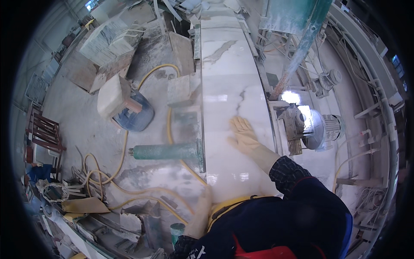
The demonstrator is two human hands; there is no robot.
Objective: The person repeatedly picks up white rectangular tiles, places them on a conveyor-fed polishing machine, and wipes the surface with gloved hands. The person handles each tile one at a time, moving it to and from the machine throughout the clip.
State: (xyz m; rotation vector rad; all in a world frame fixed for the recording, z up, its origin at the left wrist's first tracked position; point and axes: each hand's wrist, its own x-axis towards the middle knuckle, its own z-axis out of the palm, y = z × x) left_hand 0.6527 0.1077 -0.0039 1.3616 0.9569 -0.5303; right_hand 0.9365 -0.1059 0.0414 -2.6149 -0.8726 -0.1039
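Note:
A long, glossy white marble slab (228, 159) with grey veins stretches away from my waist on a narrow machine bed. Flat on its top rests my right hand (243, 133), in a pale yellow rubber glove, fingers stretched out and holding nothing. My left hand (201, 213), gloved alike, hangs low by the slab's near left edge. Its fingers are too indistinct to tell whether they grip the edge. A yellow apron (230, 203) at my waist meets the slab's near end.
Left of the slab, a green roller (166, 151) juts outward. Yellow hose (169, 125) loops across the dusty floor near a blue tub (139, 117). An electric motor (323, 130) stands on the right, below a slanted metal post (297, 60). Stone offcuts (110, 43) lean at far left.

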